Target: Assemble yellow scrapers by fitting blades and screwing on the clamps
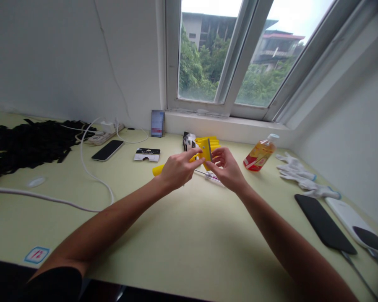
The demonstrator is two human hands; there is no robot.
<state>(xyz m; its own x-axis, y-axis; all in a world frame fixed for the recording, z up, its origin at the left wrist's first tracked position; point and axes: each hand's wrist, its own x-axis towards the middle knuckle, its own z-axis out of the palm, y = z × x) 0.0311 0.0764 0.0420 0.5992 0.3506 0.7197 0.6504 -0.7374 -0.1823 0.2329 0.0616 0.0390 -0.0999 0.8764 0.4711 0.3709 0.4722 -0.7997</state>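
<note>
A yellow scraper (205, 152) with a grey metal blade along its edge is raised above the table. My left hand (180, 168) is closed around it, fingers and thumb on the yellow head, and its handle (157, 170) sticks out behind that hand. My right hand (229, 171) is closed at the blade side, with its thumb and fingertips at the head's edge. Beneath the hands lies a screwdriver (213, 178) with a clear handle, partly covered. Behind the scraper are more yellow handles (214, 143), partly hidden, and a black-and-white package (189, 141).
A black-and-white card (147, 154) and a phone (108, 150) lie to the left, near white cables and a power strip (104, 136). Another phone (157, 123) leans upright. On the right are a drink bottle (259, 153), white gloves (297, 173) and a black power bank (324, 223).
</note>
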